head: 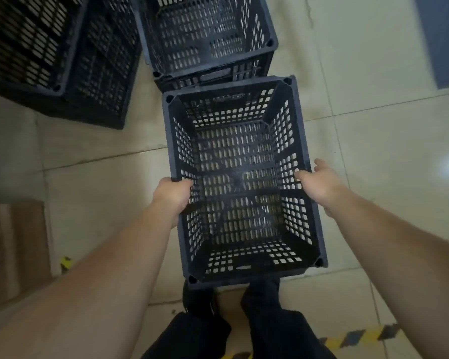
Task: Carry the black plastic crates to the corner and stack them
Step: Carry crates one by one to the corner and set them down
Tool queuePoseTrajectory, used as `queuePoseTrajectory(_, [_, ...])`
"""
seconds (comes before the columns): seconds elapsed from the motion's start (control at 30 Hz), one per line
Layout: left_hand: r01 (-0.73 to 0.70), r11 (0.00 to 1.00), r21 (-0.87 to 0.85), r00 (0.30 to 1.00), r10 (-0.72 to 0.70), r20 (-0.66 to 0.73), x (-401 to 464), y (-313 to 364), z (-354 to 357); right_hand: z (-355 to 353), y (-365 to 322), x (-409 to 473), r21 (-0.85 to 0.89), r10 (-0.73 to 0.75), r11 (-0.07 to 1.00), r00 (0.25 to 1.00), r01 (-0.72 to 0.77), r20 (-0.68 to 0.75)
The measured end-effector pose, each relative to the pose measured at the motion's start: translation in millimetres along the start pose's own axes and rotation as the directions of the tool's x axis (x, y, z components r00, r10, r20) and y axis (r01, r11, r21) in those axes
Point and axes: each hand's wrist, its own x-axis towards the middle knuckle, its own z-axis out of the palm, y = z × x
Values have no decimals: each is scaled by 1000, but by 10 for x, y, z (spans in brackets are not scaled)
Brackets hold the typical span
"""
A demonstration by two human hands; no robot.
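I hold an empty black plastic crate (302,130) level in front of me, above the tiled floor and my feet. My left hand (173,194) grips its left rim, fingers curled over the edge into the crate. At the right rim my right hand (319,183) clasps the wall, thumb inside and fingers along the outside. Just beyond the held crate stands a low stack of black crates (270,45), its near wall close to the held crate's far rim. A taller stack of black crates (101,73) stands at the upper left.
A brown cardboard sheet (13,250) lies on the floor at the left. Yellow-and-black hazard tape (360,335) runs along the floor at the bottom right. A blue-grey block (443,40) stands at the top right. Pale tiled floor (373,151) spreads to the right.
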Motion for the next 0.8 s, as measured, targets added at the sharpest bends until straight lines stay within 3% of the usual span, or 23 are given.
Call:
queuePoseTrajectory(0.27, [42,993,-110,998,-38,40,48,-72,-189,-3,-98,26,207,103,972,993,-114,62])
queuePoseTrajectory(0.53, [47,997,-68,996,-41,79,-677,-383,-872,-163,-106,-890,136,126,981,989,-136,81])
queuePoseTrajectory(0.8, [78,983,-165,995,-65,82,-1511,-652,-1889,-217,-518,-2038,-3,71,997,994,-71,86])
